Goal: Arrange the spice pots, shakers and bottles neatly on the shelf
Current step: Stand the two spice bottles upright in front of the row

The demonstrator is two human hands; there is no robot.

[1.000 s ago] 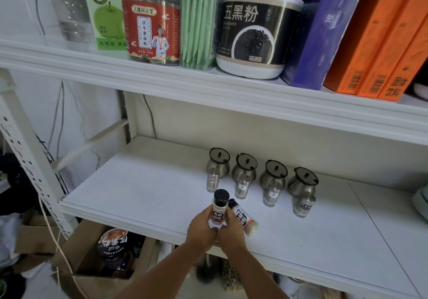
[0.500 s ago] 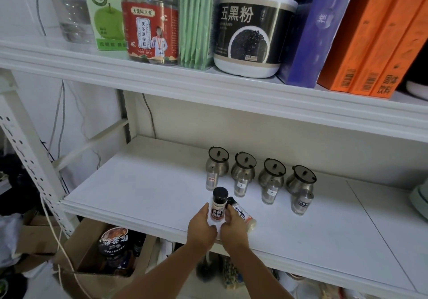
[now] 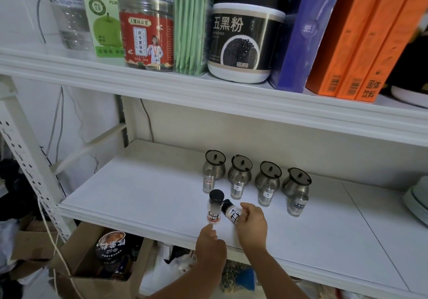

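1. On the white shelf [image 3: 143, 189], near its front edge, an upright bottle [image 3: 216, 207] with a black cap stands on its base. Its label is blurred, and only the characters "椒粉" can be made out.
2. The left hand [image 3: 210, 245] is just in front of that bottle with its grip released. The fingers are loosely bent and hold nothing. Whether a fingertip touches the base cannot be told.
3. The right hand [image 3: 252, 226] has its grip closed round the lower end of a tilted bottle [image 3: 231, 211], with one finger lifted above it. The black cap points far-left and lies right beside the upright bottle. The label seems to begin "白胡". Whether this bottle rests on the shelf cannot be told.
4. Farther back, four steel pots [image 3: 239, 171] with dark lids stand in a row from left to right. A small steel shaker stands just in front of each, and these steel shakers [image 3: 266, 195] carry labels too small to read.
5. The upper shelf [image 3: 162, 85] holds, from left to right:
   - a clear plastic bottle [image 3: 67, 13]
   - a green carton [image 3: 104, 20] with a pear picture, printed "纯梨" and "PUR"
   - a red-labelled jar [image 3: 148, 36] headed "天健同京堂" and marked "250克"
   - green sachets [image 3: 190, 27]
   - a black-lidded tub [image 3: 245, 34] reading "五黑粉"
   - a purple box [image 3: 305, 32]
   - orange boxes [image 3: 361, 43] with barcodes, the rightmost reading "固体饮料"
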